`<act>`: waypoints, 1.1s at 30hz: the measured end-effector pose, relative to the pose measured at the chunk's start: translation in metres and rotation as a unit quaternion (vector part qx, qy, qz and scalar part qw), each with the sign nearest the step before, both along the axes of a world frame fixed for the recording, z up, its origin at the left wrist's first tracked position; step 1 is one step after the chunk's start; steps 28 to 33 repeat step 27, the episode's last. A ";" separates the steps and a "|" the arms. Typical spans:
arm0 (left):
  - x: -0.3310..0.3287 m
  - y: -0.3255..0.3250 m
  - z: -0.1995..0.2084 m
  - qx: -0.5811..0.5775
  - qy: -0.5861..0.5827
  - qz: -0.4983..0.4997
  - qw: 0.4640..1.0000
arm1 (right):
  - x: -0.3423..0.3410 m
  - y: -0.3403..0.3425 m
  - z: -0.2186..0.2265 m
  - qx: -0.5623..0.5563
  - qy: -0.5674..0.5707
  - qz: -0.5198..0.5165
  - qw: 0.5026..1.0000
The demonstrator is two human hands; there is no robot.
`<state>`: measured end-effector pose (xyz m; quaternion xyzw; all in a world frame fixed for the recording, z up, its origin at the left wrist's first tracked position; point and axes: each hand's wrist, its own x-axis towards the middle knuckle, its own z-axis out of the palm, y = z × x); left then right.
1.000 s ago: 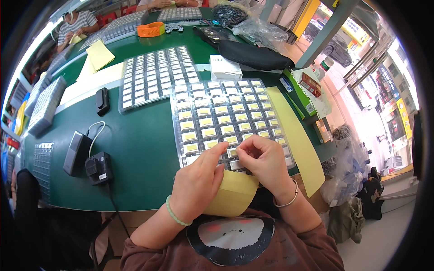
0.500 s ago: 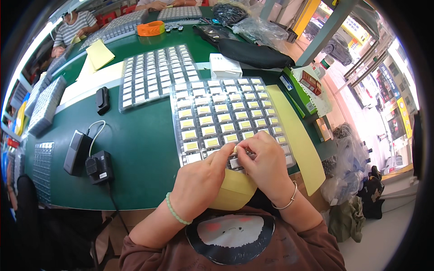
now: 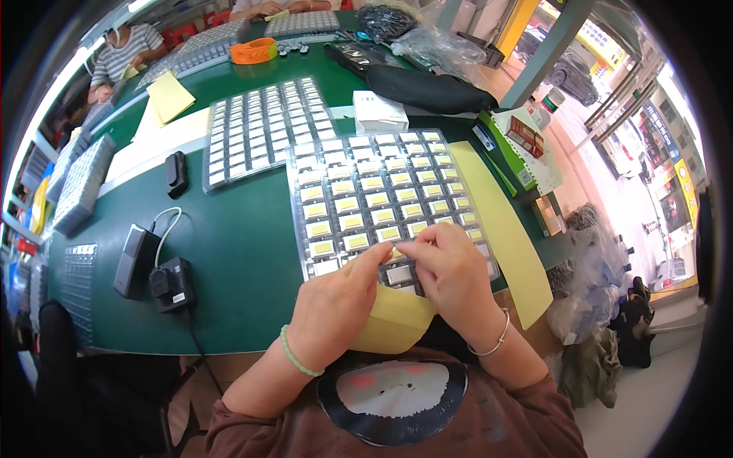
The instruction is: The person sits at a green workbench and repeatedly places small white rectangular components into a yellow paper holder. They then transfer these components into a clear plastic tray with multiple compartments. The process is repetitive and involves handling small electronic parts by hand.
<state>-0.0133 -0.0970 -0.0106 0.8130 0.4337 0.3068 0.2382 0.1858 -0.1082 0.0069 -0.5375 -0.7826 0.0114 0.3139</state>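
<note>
A clear plastic tray (image 3: 359,164) lies tilted before me, filled with rows of small white blocks, many with a yellow patch on top. Over its near edge, my left hand (image 3: 336,305) is closed, index finger and thumb drawn together, with a folded yellow sheet (image 3: 393,320) gripped beneath it. A tiny pale-yellow piece (image 3: 395,252) shows at the left fingertips. My right hand (image 3: 452,267) is closed in a pinch just beside them; what lies between its fingers is too small to make out. A plain white block (image 3: 398,275) sits below the fingertips.
A second filled tray (image 3: 263,130) lies behind. To the left are a black adapter (image 3: 172,284), a dark box-shaped device (image 3: 136,259) and a stack of trays (image 3: 84,183). A long yellow sheet (image 3: 504,229) and green box (image 3: 504,153) are rightward. A co-worker (image 3: 130,53) sits far left.
My right fingertips have drawn slightly away from the left ones, uncovering more of the white block beneath. The view has shifted a little; the tray stays in place.
</note>
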 end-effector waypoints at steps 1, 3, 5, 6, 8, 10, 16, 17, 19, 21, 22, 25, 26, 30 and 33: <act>0.001 -0.001 -0.001 -0.007 0.006 0.006 1.000 | 0.002 -0.001 -0.003 -0.003 -0.016 -0.008 1.000; -0.004 -0.004 -0.004 0.017 -0.015 0.025 0.999 | 0.001 0.003 -0.010 0.000 -0.039 0.010 0.999; -0.010 -0.012 0.001 0.001 -0.009 0.034 0.999 | -0.005 0.001 -0.004 -0.011 -0.040 0.020 0.999; -0.004 -0.011 -0.004 -0.003 -0.019 0.024 1.000 | -0.002 -0.004 -0.002 -0.017 -0.027 0.007 0.999; 0.000 -0.006 -0.012 0.012 -0.070 -0.008 0.997 | 0.009 -0.006 -0.006 -0.021 -0.015 0.007 1.000; 0.001 -0.004 -0.014 0.008 -0.115 -0.031 0.993 | 0.008 -0.013 -0.006 -0.023 0.028 0.028 0.999; -0.003 -0.004 -0.018 0.076 -0.305 -0.034 0.949 | 0.012 -0.028 0.010 -0.090 0.044 0.145 0.984; -0.002 -0.004 -0.016 0.073 -0.332 -0.040 0.940 | 0.011 -0.029 0.014 -0.103 0.077 0.137 0.982; -0.003 -0.003 -0.013 0.070 -0.344 -0.048 0.935 | 0.008 -0.032 0.019 -0.132 0.143 0.117 0.974; -0.005 -0.004 -0.010 0.066 -0.356 -0.056 0.931 | 0.012 -0.033 0.016 -0.153 0.158 0.107 0.970; -0.008 -0.004 -0.008 0.050 -0.360 -0.058 0.930 | 0.013 -0.032 0.016 -0.162 0.160 0.102 0.968; -0.013 -0.009 0.000 0.050 -0.330 -0.046 0.941 | 0.021 -0.030 0.004 -0.178 0.209 0.075 0.959; -0.015 -0.011 -0.001 0.010 -0.316 -0.056 0.947 | 0.027 -0.026 -0.008 -0.180 0.234 0.068 0.953; -0.018 -0.011 0.005 -0.024 -0.315 -0.078 0.945 | 0.020 -0.019 -0.008 -0.174 0.240 0.084 0.951; -0.018 -0.011 0.005 -0.024 -0.315 -0.078 0.945 | 0.020 -0.019 -0.008 -0.174 0.240 0.084 0.951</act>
